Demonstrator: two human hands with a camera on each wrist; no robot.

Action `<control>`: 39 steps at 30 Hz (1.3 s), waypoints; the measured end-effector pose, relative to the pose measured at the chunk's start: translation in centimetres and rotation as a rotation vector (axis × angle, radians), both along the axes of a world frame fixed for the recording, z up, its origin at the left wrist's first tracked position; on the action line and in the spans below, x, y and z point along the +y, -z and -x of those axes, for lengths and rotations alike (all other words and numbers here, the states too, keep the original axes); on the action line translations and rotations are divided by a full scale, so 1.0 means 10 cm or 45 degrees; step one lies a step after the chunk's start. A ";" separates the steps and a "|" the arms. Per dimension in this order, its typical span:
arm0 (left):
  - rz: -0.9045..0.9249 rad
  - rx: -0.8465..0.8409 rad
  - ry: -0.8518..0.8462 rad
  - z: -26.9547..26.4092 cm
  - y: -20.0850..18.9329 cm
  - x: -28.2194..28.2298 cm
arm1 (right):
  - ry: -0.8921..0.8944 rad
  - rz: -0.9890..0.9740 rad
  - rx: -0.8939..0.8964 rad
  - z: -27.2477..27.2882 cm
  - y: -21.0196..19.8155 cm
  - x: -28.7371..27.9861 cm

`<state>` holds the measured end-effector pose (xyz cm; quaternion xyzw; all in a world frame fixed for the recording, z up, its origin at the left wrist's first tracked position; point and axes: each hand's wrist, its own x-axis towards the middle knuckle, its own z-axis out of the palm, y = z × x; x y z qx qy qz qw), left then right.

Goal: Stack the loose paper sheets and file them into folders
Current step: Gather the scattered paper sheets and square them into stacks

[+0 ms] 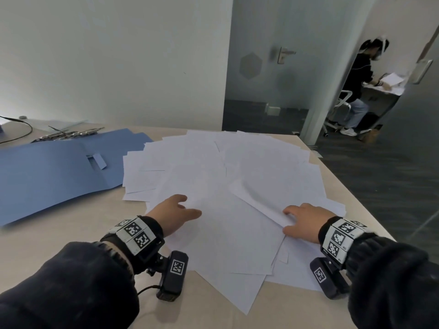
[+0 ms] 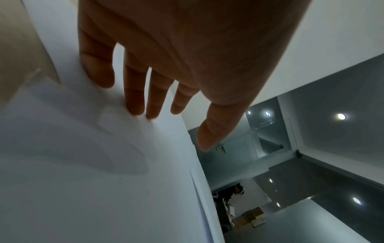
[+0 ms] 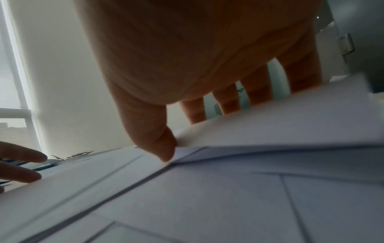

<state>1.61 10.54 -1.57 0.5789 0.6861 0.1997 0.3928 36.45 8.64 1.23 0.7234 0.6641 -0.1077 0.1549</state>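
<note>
Dark sleeves (image 1: 71,281), tagged wristbands (image 1: 135,231).

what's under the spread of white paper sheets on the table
More overlapping sheets and, around the edges, the beige table. Both hands, left hand and right hand, rest on top. Whatever lies beneath the middle is covered.

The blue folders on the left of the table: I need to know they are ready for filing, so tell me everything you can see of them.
The flat blue card folders lie opened out on the beige table, left of the spread of loose white paper sheets, whose left edge overlaps their right edge. They look like thin matte card, slightly bowed along the near edge. A small blue tab stands up from a slot near the middle. Metal clips lie along the far edge. Neither hand touches them. No sheets are filed inside.
</note>
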 end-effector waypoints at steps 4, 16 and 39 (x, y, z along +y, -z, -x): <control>-0.020 0.146 -0.020 0.02 -0.02 -0.05 | 0.006 -0.052 0.076 0.12 -0.09 -0.04; 0.043 -0.048 -0.301 0.21 -0.02 0.02 | -0.129 -0.025 0.284 0.54 -0.06 -0.12; 0.175 -0.630 -0.262 0.12 0.20 -0.05 | -0.122 -0.028 0.066 0.41 0.05 -0.01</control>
